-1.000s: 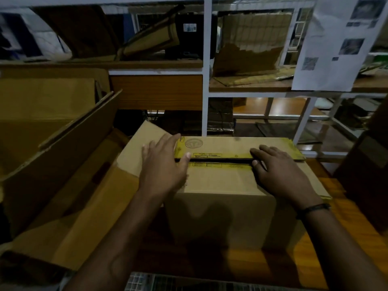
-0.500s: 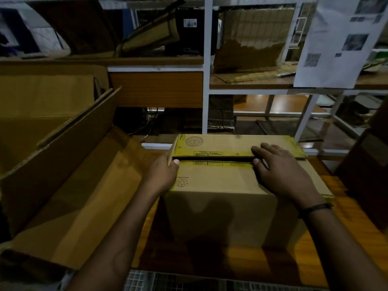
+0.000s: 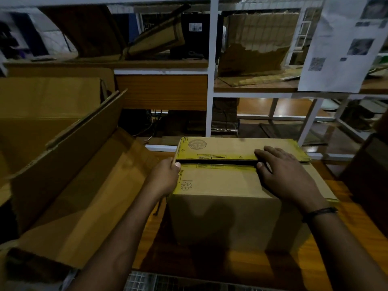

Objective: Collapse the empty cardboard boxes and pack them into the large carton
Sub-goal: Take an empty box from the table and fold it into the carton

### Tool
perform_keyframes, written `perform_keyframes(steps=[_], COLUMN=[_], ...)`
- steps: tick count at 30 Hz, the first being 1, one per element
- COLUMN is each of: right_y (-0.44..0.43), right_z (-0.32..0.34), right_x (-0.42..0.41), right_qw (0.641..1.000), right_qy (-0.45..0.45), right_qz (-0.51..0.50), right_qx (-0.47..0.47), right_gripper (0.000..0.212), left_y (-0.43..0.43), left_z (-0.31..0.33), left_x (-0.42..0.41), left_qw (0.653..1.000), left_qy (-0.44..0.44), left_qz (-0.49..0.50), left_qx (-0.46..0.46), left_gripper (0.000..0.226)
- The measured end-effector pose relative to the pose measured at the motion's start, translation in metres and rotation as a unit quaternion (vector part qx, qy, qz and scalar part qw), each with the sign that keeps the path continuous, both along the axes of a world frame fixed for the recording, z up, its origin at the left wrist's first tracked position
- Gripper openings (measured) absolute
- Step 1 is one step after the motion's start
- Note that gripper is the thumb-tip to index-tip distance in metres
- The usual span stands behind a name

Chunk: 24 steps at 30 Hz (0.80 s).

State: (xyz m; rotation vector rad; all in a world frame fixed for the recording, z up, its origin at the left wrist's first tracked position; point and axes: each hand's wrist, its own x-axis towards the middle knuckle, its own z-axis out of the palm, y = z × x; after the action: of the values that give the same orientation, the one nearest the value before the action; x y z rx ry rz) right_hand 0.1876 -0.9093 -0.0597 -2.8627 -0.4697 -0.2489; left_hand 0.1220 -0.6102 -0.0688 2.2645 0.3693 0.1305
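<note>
Two bare hands are resting on a brown cardboard box with yellow-printed top flaps (image 3: 226, 217), which is standing upright on an orange-brown wooden tabletop (image 3: 315, 259), just to the right of a large open brown cardboard carton (image 3: 73, 185). That carton is lying tipped on its side with its flaps spread out towards the camera. The box's two top flaps are lying nearly shut, with a narrow dark slit showing between them, and the far flap is sitting slightly higher than the near one. The left hand (image 3: 165, 177) is gripping the left end of the box top at that slit: its thumb is pressing on the corner from above, while its other fingers are curling round the edge, though they are mostly hidden behind the hand, so how far they are reaching underneath cannot be told. The right hand (image 3: 287, 175) is lying flat across the right part of the slit, with its fingers stretching straight over the far flap and its thumb touching the near flap; it is holding nothing. A thin black wristband (image 3: 319, 212) is circling the right wrist. Behind the box, a white metal shelving frame (image 3: 210, 80) is holding more torn cardboard, and a white printed paper sheet (image 3: 340, 45) is hanging at the upper right.
</note>
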Motion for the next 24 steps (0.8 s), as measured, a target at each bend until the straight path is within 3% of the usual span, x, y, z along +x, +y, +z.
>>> perform_keyframes(steps=[4,6,8,11,15,17,24], right_y=[0.000,-0.003,-0.007,-0.010,-0.008,-0.009,-0.011], right_z=[0.000,-0.001,-0.002,-0.002,-0.001,-0.001,-0.006], right_x=[-0.005,-0.010,-0.014,-0.016,-0.020,-0.020,-0.014], right_qw=[0.999,0.996,0.988,0.986,0.983,0.982,0.987], right_qy=[-0.024,-0.076,-0.141,-0.150,-0.166,-0.172,-0.136], right_qz=[-0.009,-0.004,0.026,0.058,0.047,0.043,0.032], right_qx=[0.025,0.045,0.051,0.053,0.067,0.064,0.080], right_gripper=[0.048,0.044,0.040,0.037,0.040,0.041,0.026], left_y=[-0.017,-0.033,-0.049,-0.061,-0.064,-0.063,-0.056], left_z=[0.007,0.015,0.021,0.024,0.044,0.057,0.060], left_x=[-0.011,-0.015,-0.015,-0.007,0.012,0.031,0.109], left_qw=[0.976,0.976,0.979,0.958,0.952,0.939,0.923], left_qy=[-0.111,-0.156,-0.126,-0.095,-0.178,-0.196,-0.057], left_qz=[0.071,0.012,-0.082,-0.171,-0.151,-0.140,-0.171], left_qx=[0.172,0.152,0.137,0.208,0.198,0.245,0.341], left_gripper=[0.048,0.047,0.041,0.048,0.061,0.070,0.071])
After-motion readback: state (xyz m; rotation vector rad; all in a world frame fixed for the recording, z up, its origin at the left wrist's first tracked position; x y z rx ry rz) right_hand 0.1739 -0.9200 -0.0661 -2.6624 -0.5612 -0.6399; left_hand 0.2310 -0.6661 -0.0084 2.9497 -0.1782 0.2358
